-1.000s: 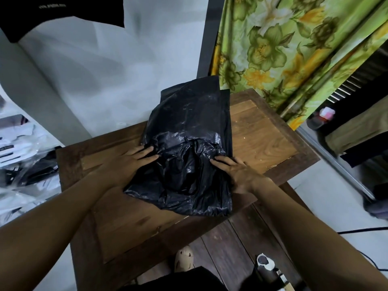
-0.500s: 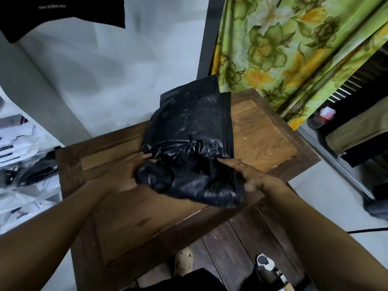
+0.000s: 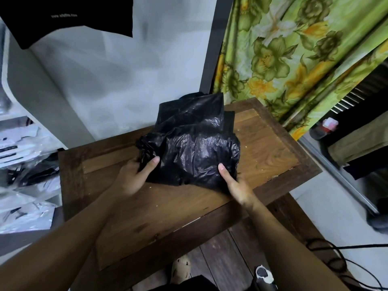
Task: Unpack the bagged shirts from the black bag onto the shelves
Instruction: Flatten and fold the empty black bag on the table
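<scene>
1. Bag (image 3: 195, 143): black plastic, crumpled and bulging. It lies on the table (image 3: 168, 217), centre to 12 o'clock, with its far end standing up past the far edge. Contents are not visible.
2. Left hand (image 3: 134, 175): at the bag's 8 o'clock. The thumb lies on top and the fingers are curled into the bunched plastic at that corner, gripping it.
3. Right hand (image 3: 235, 183): at the bag's 5 o'clock. The thumb presses on top and the fingers are tucked under the near edge, out of sight. The edge is pinched between them.
4. Table: dark wood with a lighter inset top.
5. Shelves (image 3: 12, 119): white, at 9 o'clock of the view, beside the table.
6. Packets (image 3: 25, 211): clear plastic, stacked on the shelves, with white and black fabric inside.
7. Curtain (image 3: 294, 49): green with a yellow floral print, at 1 to 2 o'clock, behind the table.
8. Garment (image 3: 73, 17): black, hanging at 11 o'clock.
9. Cable (image 3: 336, 259): black, on the floor at 4 o'clock.
</scene>
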